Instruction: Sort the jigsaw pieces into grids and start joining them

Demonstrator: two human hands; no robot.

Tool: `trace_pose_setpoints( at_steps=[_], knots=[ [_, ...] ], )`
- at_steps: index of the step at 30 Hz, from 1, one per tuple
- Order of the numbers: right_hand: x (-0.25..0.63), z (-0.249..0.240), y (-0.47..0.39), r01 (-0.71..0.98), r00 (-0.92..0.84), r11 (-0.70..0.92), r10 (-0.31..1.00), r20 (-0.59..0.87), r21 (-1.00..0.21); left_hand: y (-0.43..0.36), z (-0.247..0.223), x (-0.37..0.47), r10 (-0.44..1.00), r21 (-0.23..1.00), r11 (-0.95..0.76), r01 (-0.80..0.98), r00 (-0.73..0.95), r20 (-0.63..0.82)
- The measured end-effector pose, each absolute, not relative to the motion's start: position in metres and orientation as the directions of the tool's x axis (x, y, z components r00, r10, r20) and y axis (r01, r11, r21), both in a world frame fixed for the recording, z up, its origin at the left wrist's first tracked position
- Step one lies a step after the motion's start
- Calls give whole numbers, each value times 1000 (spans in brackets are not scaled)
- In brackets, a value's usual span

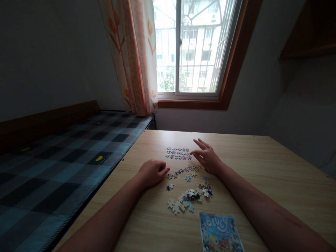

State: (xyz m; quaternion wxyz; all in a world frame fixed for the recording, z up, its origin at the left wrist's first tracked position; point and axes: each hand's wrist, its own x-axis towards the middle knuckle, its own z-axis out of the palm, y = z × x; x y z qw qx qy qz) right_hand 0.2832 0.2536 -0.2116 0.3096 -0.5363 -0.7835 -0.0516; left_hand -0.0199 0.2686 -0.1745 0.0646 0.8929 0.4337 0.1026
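Small jigsaw pieces lie on a light wooden table. Several pieces are laid out in neat rows toward the far side. A loose pile of pieces lies closer to me. My left hand rests on the table left of the pieces, fingers curled, pinched at the fingertips; whether it holds a piece is hidden. My right hand hovers with fingers spread just right of the rows, touching nothing I can see.
A colourful printed puzzle picture card lies at the table's near edge. A bed with a blue checked cover stands against the table's left side. A window and a patterned curtain are behind the table.
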Motion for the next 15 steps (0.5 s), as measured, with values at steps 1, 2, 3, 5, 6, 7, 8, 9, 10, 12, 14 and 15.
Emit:
trace_pose_setpoints(
  at_steps=[1,2,3,5,6,7,8,9,10,12,14,15],
  knots=[
    [285,-211,254,874,-205,412,794,572,-259,268,-174,-20,788,204,-615,762,602,126],
    [286,-211,255,875,-173,401,782,599,-271,268,-174,-20,789,202,-614,763,602,125],
    [288,-211,255,876,-140,388,774,618,-288,268,-173,-19,789,200,-614,763,602,124],
    [291,-212,256,870,-81,364,771,631,-333,267,-173,-19,785,198,-619,760,607,124],
    [293,-213,256,863,-59,357,774,630,-358,267,-172,-19,783,201,-622,757,610,123],
    [294,-214,257,853,-39,353,777,628,-383,267,-172,-19,780,207,-625,753,614,121],
    [295,-214,257,843,-23,352,779,627,-406,267,-171,-19,777,215,-627,749,618,116],
    [296,-215,256,832,-11,354,781,625,-427,268,-171,-19,775,224,-629,744,623,108],
    [297,-214,256,820,-5,355,788,616,-448,268,-170,-19,771,232,-632,739,629,99],
    [298,-209,254,795,-8,342,832,555,-501,268,-169,-20,759,247,-644,724,646,85],
    [299,-198,249,766,-52,307,905,422,-564,269,-168,-21,743,262,-659,705,664,83],
    [300,-190,247,755,-92,288,936,339,-589,269,-167,-21,738,269,-664,698,670,82]
  ],
)
